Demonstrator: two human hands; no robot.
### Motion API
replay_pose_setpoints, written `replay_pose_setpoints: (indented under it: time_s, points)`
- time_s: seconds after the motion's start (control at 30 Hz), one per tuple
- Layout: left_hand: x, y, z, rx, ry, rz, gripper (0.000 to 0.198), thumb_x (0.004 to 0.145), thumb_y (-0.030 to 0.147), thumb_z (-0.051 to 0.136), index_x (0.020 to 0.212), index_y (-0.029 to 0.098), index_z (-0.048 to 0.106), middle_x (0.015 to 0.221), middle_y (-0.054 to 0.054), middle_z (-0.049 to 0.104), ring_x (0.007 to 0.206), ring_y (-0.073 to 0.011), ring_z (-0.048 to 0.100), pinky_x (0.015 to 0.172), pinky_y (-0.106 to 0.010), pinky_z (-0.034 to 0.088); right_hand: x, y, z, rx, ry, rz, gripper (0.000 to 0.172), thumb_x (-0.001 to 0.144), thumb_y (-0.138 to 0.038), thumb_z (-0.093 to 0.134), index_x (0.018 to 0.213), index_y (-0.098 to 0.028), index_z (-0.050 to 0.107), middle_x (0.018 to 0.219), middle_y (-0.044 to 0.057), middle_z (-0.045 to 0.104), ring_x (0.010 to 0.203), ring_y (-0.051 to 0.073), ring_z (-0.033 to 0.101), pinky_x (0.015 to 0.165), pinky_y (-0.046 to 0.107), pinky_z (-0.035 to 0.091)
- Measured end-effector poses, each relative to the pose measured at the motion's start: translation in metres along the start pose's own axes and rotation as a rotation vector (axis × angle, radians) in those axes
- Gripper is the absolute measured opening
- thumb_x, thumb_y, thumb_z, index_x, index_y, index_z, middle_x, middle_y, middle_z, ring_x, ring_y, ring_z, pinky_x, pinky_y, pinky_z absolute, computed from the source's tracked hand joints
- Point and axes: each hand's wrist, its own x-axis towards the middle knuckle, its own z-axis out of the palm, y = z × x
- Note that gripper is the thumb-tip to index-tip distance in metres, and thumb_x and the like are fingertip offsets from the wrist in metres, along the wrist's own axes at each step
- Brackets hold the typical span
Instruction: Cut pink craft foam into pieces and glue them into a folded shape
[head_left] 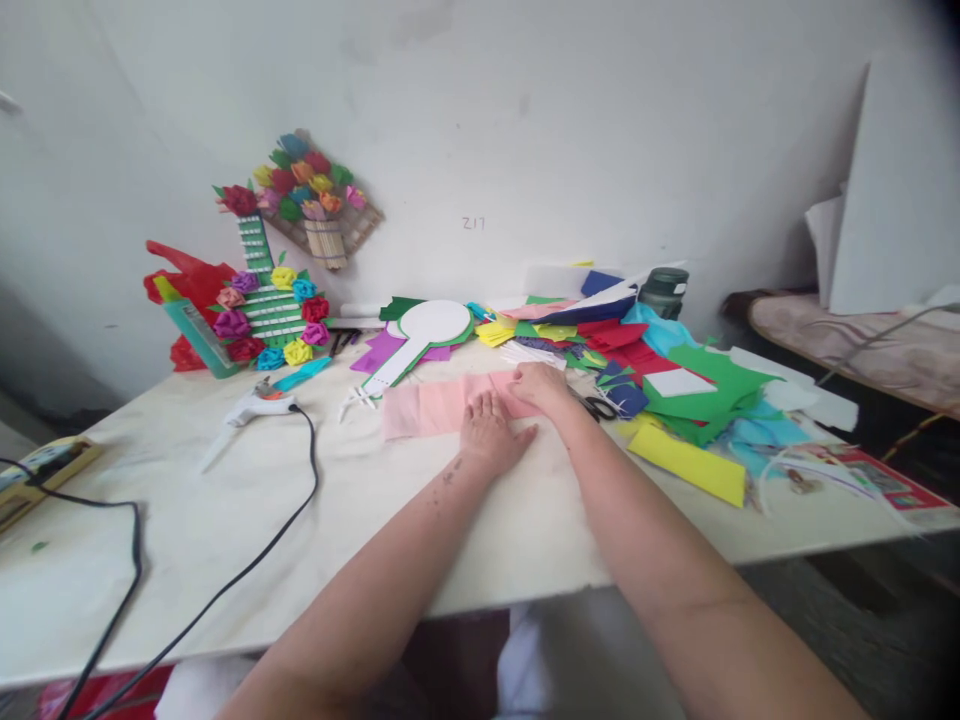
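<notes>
A strip of pink crepe paper (pixel 424 405) lies stretched across the table in front of me. My left hand (pixel 491 430) rests flat on its middle, fingers extended and thumb out to the side. At the strip's right end, my right hand (pixel 541 388) is closed with curled fingers on the paper; the fingertips are partly hidden. Just behind the strip lies a white round-headed cutout (pixel 435 322) with a long handle and green edging. Black-handled scissors (pixel 600 407) lie beside my right wrist, partly covered.
A white glue gun (pixel 259 405) with a black cord lies at left, near a glue bottle (pixel 196 335) and a flower-decorated green guitar shape (pixel 270 300). Coloured paper scraps (pixel 705 385) pile up at right, with a folded yellow sheet (pixel 686 462) and a dark jar (pixel 664 290).
</notes>
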Motion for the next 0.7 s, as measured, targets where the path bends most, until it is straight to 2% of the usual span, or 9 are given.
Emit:
replay_pose_setpoints:
  time_s: [0.07, 0.13, 0.3, 0.43, 0.53, 0.7]
  points:
    - [0.0, -0.001, 0.0, -0.008, -0.016, -0.02, 0.094, 0.073, 0.069, 0.019, 0.136, -0.001, 0.016, 0.143, -0.018, 0.016, 0.133, -0.0274, 0.011, 0.107, -0.037, 0.011, -0.002, -0.005, 0.0, -0.029, -0.084, -0.014, 0.039, 0.071, -0.041, 0.05, 0.098, -0.016, 0.064, 0.102, 0.013, 0.064, 0.097, 0.026, 0.057, 0.077, 0.033, 0.042]
    - [0.001, -0.003, 0.0, -0.015, -0.026, -0.032, 0.096, 0.071, 0.071, 0.019, 0.136, 0.0, 0.017, 0.144, -0.017, 0.015, 0.133, -0.0271, 0.01, 0.107, -0.037, 0.012, -0.005, -0.01, 0.001, -0.062, -0.116, -0.026, 0.044, 0.07, -0.044, 0.05, 0.098, -0.014, 0.065, 0.104, 0.015, 0.063, 0.098, 0.027, 0.057, 0.076, 0.033, 0.042]
    - [0.002, -0.005, -0.001, -0.014, -0.052, -0.035, 0.096, 0.07, 0.072, 0.017, 0.138, 0.003, 0.016, 0.145, -0.014, 0.012, 0.133, -0.0272, 0.008, 0.107, -0.038, 0.011, -0.009, -0.02, 0.003, -0.143, -0.123, -0.071, 0.039, 0.068, -0.033, 0.053, 0.098, -0.011, 0.065, 0.102, 0.018, 0.063, 0.099, 0.027, 0.056, 0.076, 0.032, 0.043]
    - [0.002, -0.004, -0.004, 0.008, -0.077, -0.033, 0.095, 0.07, 0.073, 0.016, 0.137, 0.005, 0.018, 0.145, -0.014, 0.012, 0.133, -0.0279, 0.008, 0.106, -0.039, 0.012, -0.01, -0.023, 0.002, -0.141, -0.082, -0.071, 0.037, 0.072, -0.031, 0.051, 0.099, -0.01, 0.064, 0.101, 0.018, 0.063, 0.097, 0.026, 0.058, 0.077, 0.032, 0.043]
    - [0.001, -0.003, -0.006, 0.019, -0.057, -0.047, 0.094, 0.07, 0.072, 0.017, 0.136, 0.005, 0.022, 0.144, -0.015, 0.017, 0.132, -0.029, 0.012, 0.105, -0.04, 0.015, -0.007, -0.016, -0.004, -0.082, -0.038, 0.014, 0.036, 0.072, -0.028, 0.051, 0.101, -0.011, 0.064, 0.103, 0.019, 0.063, 0.097, 0.024, 0.058, 0.077, 0.03, 0.042]
    - [-0.004, 0.004, -0.011, 0.053, 0.036, -0.11, 0.087, 0.072, 0.069, 0.024, 0.129, 0.004, 0.033, 0.137, -0.021, 0.03, 0.126, -0.0328, 0.025, 0.099, -0.041, 0.023, 0.002, 0.011, -0.02, 0.02, 0.115, 0.204, 0.038, 0.07, -0.028, 0.05, 0.1, -0.01, 0.064, 0.101, 0.019, 0.063, 0.095, 0.026, 0.059, 0.075, 0.029, 0.043]
